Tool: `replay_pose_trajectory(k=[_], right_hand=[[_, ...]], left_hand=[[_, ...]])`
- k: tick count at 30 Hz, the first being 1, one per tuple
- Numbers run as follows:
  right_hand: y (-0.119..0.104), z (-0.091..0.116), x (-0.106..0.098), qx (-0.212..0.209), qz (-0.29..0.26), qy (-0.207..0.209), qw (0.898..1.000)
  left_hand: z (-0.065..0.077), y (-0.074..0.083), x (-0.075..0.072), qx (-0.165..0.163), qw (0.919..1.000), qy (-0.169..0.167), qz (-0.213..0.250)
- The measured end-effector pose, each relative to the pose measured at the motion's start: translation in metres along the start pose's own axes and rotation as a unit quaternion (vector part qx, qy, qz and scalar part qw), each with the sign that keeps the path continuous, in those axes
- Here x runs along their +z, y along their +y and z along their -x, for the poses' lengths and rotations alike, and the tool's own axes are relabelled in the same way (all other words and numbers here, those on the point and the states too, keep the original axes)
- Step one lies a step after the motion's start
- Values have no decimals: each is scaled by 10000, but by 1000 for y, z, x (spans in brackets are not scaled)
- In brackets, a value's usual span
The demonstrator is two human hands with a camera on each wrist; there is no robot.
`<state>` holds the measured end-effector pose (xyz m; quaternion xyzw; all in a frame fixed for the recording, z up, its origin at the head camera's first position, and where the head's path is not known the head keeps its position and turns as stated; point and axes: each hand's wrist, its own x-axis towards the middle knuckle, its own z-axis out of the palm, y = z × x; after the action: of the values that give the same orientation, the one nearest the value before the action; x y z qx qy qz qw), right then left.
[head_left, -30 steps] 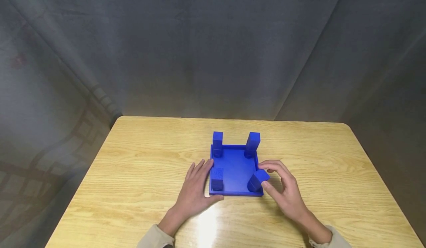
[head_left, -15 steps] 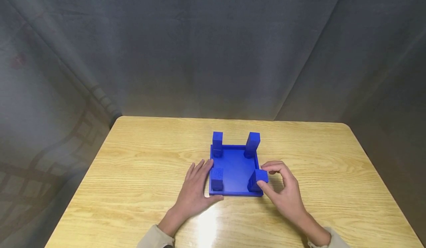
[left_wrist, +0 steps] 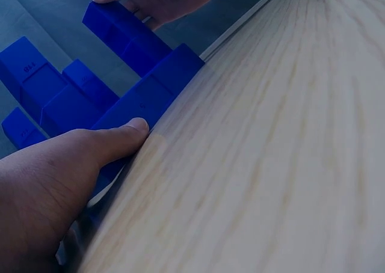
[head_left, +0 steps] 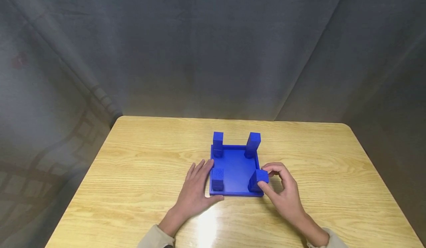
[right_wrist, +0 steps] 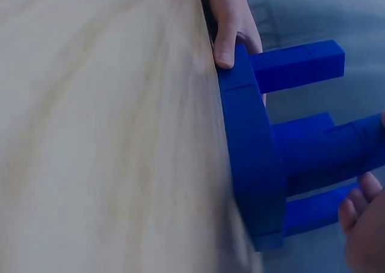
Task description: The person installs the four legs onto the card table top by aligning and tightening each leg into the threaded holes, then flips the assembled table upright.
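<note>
A blue square base (head_left: 235, 168) with a low rim lies on the table, and a blue square leg stands at each corner, like a small table turned upside down. My right hand (head_left: 285, 192) pinches the top of the near right leg (head_left: 259, 179) between thumb and fingers. Along the base's left side rests my left hand (head_left: 193, 192), its fingers straight and its thumb (left_wrist: 123, 138) against the front rim. Close to that hand is the near left leg (head_left: 217, 180). The far left leg (head_left: 217, 144) and far right leg (head_left: 253, 144) stand untouched.
The pale wood table (head_left: 143, 155) extends around the base on every side. A dark grey curtain (head_left: 199, 52) hangs behind it and at both sides. Glare brightens the tabletop near the front.
The near right leg has turned in my right hand, so its top now sits squarer to the base. My right thumb has shifted slightly left. My left hand keeps its place.
</note>
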<state>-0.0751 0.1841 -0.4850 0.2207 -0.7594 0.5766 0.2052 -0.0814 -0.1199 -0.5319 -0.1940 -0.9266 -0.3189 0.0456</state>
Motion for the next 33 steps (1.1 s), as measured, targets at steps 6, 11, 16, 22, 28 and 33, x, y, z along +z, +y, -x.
replay_pose_trajectory(k=[6, 11, 16, 22, 28, 33], right_hand=[[9, 7, -3, 71, 186, -277, 9994], [20, 14, -7, 371, 653, -468, 9961], [27, 22, -8, 1152, 265, -815, 9896], [31, 23, -7, 1494, 925, -1274, 9762], [32, 25, -6, 1282, 1800, -1489, 9638], [32, 28, -5, 1224, 1915, -1453, 9629]], left_hand=[[0, -1, 0, -5, 10000, -89, -37], [0, -1, 1, 17, 10000, -59, -77], [0, 0, 0, -52, 9999, -90, -32], [0, 1, -2, -140, 9999, -66, 33], [0, 3, -3, -241, 9994, 41, 229], [2, 3, -1, -270, 9992, 129, 256]])
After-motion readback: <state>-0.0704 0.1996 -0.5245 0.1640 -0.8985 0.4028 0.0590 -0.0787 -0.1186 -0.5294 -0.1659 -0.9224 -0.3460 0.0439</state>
